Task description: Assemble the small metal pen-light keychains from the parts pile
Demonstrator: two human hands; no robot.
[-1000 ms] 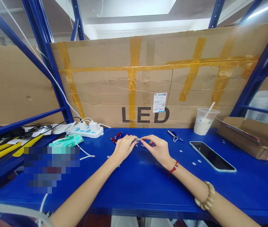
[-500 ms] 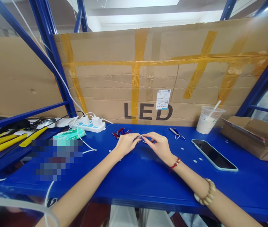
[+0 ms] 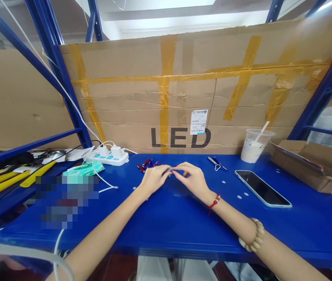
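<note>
My left hand [image 3: 154, 180] and my right hand [image 3: 192, 178] meet above the middle of the blue tabletop [image 3: 171, 222]. Their fingertips pinch a small shiny piece [image 3: 170, 169] between them, mostly hidden, so its kind does not show. Just behind my left hand lie several small parts: dark red tubes [image 3: 144, 164], and blue pieces [image 3: 151, 162] partly covered by the fingers. Further right, beyond my right hand, a silver tube with a wire clip [image 3: 214, 162] lies beside a slim blue tube [image 3: 221, 164].
On the right are a phone [image 3: 262, 189], a plastic cup with a straw [image 3: 253, 150] and an open cardboard box [image 3: 309, 166]. At left stand a white power strip [image 3: 111, 157] with cables, a green packet [image 3: 84, 170] and yellow-handled tools [image 3: 4, 179]. A taped cardboard sheet [image 3: 125, 105] backs the table.
The view has shifted slightly. Both hands stay together at the small piece; the right fingertips have moved a little and now cover more of it.
</note>
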